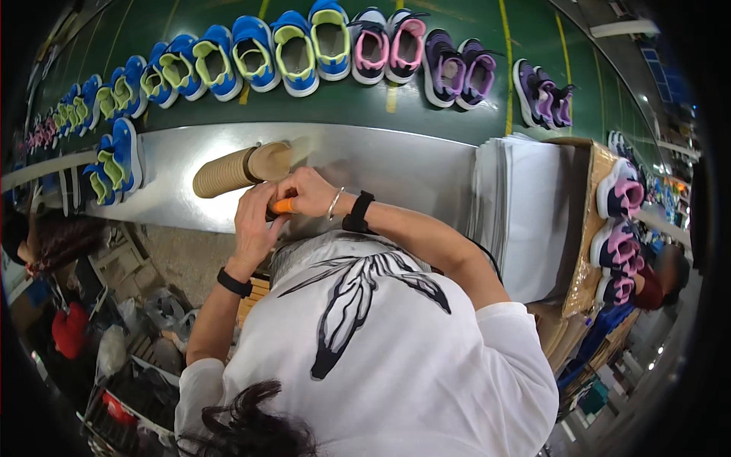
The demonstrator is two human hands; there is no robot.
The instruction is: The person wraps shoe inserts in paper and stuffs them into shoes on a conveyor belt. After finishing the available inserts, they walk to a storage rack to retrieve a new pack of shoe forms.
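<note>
My two hands meet close to my body at the near edge of a metal work surface (396,160). Between them is a small orange and black handled tool (285,206); its exact kind is partly hidden by fingers. My left hand (255,217) is closed round its dark end. Curled over the orange part from above is my right hand (311,190), also closed. Just beyond my fingers lies a row of nested brown paper-like pieces (222,175). A looser brown piece (270,161) sits at the right end of that row, nearest my right hand.
A green conveyor (426,114) beyond carries several blue-green shoes (297,53), pink-lined shoes (371,47) and purple shoes (442,68). Blue shoes (122,156) stand at left. White paper sheets (525,206) fill a cardboard box (582,228) at right, with more shoes (618,247) beside it.
</note>
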